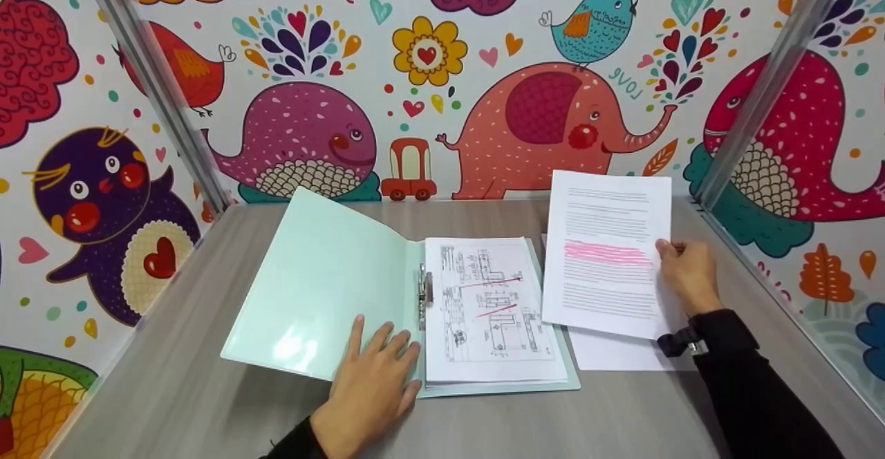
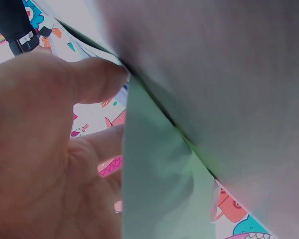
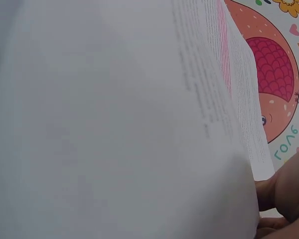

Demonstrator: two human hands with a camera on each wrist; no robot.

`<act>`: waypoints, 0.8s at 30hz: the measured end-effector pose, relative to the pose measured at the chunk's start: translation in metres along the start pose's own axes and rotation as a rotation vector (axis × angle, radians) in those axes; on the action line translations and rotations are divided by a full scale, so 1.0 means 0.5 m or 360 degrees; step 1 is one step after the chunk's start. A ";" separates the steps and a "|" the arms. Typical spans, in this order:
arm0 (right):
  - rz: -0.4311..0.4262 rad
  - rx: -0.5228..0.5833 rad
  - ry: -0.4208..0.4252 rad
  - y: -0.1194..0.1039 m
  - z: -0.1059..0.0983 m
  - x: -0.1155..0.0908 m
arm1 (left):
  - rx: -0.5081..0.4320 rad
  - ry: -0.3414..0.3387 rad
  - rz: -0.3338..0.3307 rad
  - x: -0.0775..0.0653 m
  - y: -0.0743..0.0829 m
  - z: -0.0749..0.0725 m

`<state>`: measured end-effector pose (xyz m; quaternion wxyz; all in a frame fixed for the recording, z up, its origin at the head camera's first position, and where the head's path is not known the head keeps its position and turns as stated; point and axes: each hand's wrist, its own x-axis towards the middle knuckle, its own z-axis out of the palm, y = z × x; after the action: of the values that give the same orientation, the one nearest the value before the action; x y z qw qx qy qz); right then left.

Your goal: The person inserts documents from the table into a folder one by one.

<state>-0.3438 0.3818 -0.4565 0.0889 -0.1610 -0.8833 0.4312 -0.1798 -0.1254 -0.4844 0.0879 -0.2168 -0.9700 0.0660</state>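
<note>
A pale green folder (image 1: 332,279) lies spread on the table, its left cover tilted up off the surface. Inside, beside a metal clip (image 1: 423,296), rests a stack of paper topped by a drawing sheet (image 1: 494,334) with red lines. My left hand (image 1: 373,386), fingers straight and spread, touches the folder near the lower end of its spine; its thumb (image 2: 99,79) is at the folder's edge in the left wrist view. With thumb and fingers my right hand (image 1: 691,276) pinches the right edge of a printed sheet (image 1: 608,286) with pink highlighting, raised and tilted right of the folder.
White paper (image 1: 615,355) lies on the grey wood-grain table (image 1: 180,376) beneath the raised sheet. Walls printed with cartoon animals (image 1: 546,127) enclose the table at the back and sides, with metal strips (image 1: 753,99) at the corners.
</note>
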 end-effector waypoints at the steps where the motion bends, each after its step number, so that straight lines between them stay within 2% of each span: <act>1: 0.0004 0.0005 -0.0008 -0.004 0.004 -0.001 | -0.0002 -0.0003 -0.0001 0.001 0.000 -0.002; 7: -0.0033 0.0043 -0.0029 -0.025 0.030 -0.008 | -0.0018 -0.0021 -0.0003 0.001 0.000 -0.003; 14: -0.0003 0.0121 -0.0069 -0.050 0.055 -0.015 | -0.0005 0.0004 -0.0001 0.001 0.001 -0.002; 24: -0.0004 0.0378 -0.0289 -0.071 0.079 -0.038 | -0.0015 -0.0031 -0.0005 0.002 0.000 0.000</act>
<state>-0.3449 0.3256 -0.4531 0.0275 -0.1085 -0.8307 0.5454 -0.1807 -0.1249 -0.4844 0.0776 -0.2151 -0.9714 0.0633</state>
